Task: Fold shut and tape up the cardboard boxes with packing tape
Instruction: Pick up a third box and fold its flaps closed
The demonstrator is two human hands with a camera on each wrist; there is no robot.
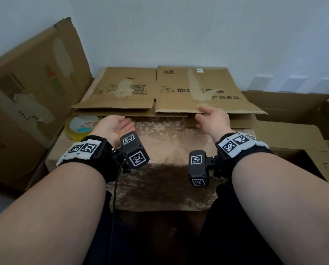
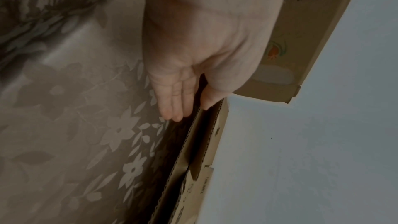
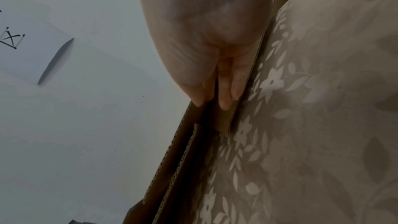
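I am sliding both hands into the flat box [image 1: 160, 92] on the desk [image 1: 160, 178]: right hand [image 1: 211, 119] pinching its top flap, left hand [image 1: 114, 127] open, lifting evenly.

A room in a home is suggested, used as a makeshift packing spot. A small table [image 1: 160, 188] is covered by a floral, damask-like cloth [image 3: 312, 108] and is set against a plain pale wall [image 1: 179, 25]. Flattened cardboard boxes [image 1: 179, 88] are stacked on it, and more cartons [image 1: 32, 88] are leaned alongside.
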